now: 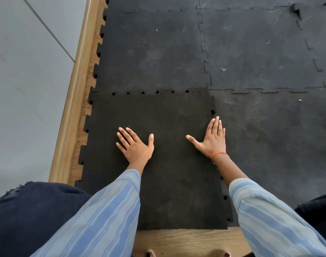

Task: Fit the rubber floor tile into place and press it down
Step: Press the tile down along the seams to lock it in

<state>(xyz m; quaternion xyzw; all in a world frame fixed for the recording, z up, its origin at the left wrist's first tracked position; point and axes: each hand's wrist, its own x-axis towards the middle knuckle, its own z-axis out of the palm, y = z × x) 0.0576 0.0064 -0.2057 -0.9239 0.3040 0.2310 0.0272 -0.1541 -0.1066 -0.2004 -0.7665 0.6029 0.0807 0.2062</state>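
Observation:
A dark, rough-textured rubber floor tile [158, 112] with jigsaw edges lies flat at the near left of the mat. Its far edge meets the neighbouring tile with small gaps at the teeth. Its right edge slightly overlaps the tile beside it. My left hand [135, 145] rests palm down, fingers spread, on the tile's middle. My right hand [212, 140] lies flat on the tile's right edge, fingers pointing away, an orange band on its wrist. Neither hand holds anything.
Smoother grey-black interlocking tiles [260, 52] cover the floor ahead and to the right. A wooden skirting board [73, 101] runs along the left, with a grey wall [25, 89] beyond it. Bare wooden floor [186, 242] shows at the near edge. My knees flank the tile.

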